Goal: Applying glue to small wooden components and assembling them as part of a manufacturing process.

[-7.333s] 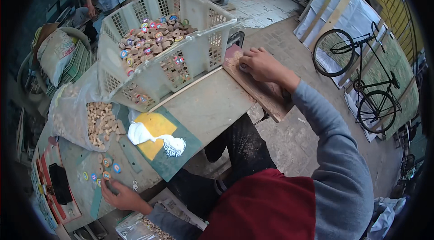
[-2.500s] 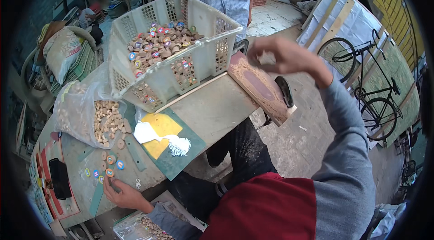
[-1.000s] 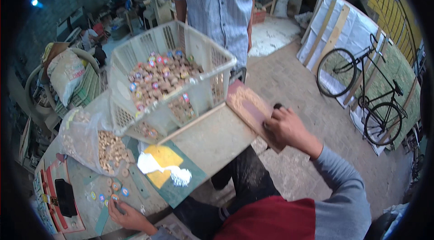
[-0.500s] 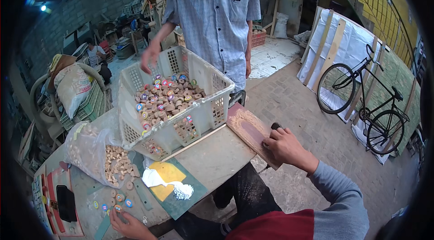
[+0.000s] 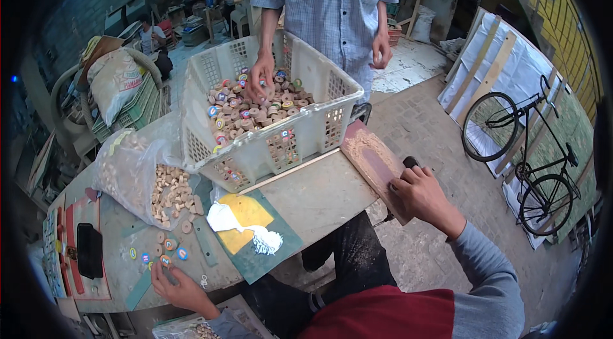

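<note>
At the table's right edge my right hand (image 5: 423, 193) is closed over a dark rounded object (image 5: 410, 161), whose end shows past the fingers; the rest is hidden. It presses on a reddish board (image 5: 389, 170) coated with pale sawdust. Low on the left, my left hand (image 5: 182, 286) has its fingers apart, fingertips at an orange-faced wooden disc (image 5: 166, 260). Beside it lie another orange-faced disc (image 5: 170, 244), blue-faced discs (image 5: 182, 253) and plain wooden discs. Across the table, a person's hand (image 5: 260, 77) reaches into a pale plastic crate (image 5: 300, 131) full of small wooden discs (image 5: 249, 115).
A clear plastic bag (image 5: 121, 176) spills small wooden pieces (image 5: 171, 192). A green sheet (image 5: 246, 269) carries a yellow patch and white cloth (image 5: 227, 219). A black phone (image 5: 89, 251) lies at left. On the right a bicycle (image 5: 527, 147) leans against large panels.
The other person's hand has lowered into the crate among the discs. My left fingers have moved to the orange-faced disc. My right hand stays on the board; the view has shifted.
</note>
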A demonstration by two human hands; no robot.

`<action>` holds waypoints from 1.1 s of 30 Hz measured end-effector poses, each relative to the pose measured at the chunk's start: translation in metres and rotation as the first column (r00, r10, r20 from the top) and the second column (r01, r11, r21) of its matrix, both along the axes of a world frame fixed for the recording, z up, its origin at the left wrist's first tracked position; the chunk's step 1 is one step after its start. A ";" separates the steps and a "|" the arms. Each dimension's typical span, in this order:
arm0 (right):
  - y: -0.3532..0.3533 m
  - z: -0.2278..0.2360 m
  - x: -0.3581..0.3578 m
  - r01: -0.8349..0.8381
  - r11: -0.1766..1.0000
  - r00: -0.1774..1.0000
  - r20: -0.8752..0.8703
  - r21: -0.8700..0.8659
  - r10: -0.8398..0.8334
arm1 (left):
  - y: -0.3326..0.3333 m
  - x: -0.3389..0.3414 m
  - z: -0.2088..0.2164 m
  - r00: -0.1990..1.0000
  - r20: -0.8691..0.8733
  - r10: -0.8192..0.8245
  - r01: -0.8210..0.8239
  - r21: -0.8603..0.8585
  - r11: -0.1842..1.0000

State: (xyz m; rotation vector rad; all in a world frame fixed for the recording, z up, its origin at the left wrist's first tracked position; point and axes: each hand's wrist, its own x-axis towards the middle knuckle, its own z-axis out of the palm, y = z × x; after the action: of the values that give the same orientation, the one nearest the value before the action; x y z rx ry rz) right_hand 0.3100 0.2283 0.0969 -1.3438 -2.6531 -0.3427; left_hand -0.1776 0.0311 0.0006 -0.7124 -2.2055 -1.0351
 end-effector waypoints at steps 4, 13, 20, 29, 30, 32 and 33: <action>0.052 -0.005 -0.029 -0.050 0.992 0.995 -0.081 0.114 0.059 | 0.007 0.006 0.010 1.000 -0.007 -0.022 0.022 0.017 1.000; 0.024 0.008 -0.013 -0.055 0.998 0.998 0.019 -0.013 0.055 | -0.005 0.000 -0.001 0.999 -0.031 -0.008 0.008 -0.004 1.000; 0.005 0.031 0.026 -0.058 0.931 0.805 -0.569 -0.360 -0.170 | -0.001 0.005 0.006 1.000 0.012 -0.015 0.015 0.033 0.999; 0.016 0.024 -0.031 -0.853 0.431 -0.143 -0.663 -0.294 -0.735 | 0.003 -0.001 0.001 0.999 -0.043 -0.016 0.018 0.035 0.999; 0.014 0.023 -0.033 -0.864 0.418 -0.131 -0.677 -0.281 -0.725 | 0.004 -0.001 0.000 0.999 -0.036 -0.022 0.023 0.043 0.999; 0.010 0.022 -0.036 -0.876 0.403 -0.119 -0.690 -0.265 -0.713 | 0.005 0.000 0.001 0.999 -0.032 -0.025 0.027 0.052 0.998; 0.008 0.021 -0.040 -0.879 0.397 -0.123 -0.677 -0.265 -0.726 | 0.002 0.002 0.002 0.999 -0.030 -0.015 0.016 0.042 0.999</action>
State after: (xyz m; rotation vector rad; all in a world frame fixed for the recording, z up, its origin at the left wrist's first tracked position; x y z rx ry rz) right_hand 0.2697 0.2367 0.1179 -0.5133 -0.9621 1.9085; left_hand -0.1755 0.0333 0.0028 -0.7222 -2.1498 -1.0689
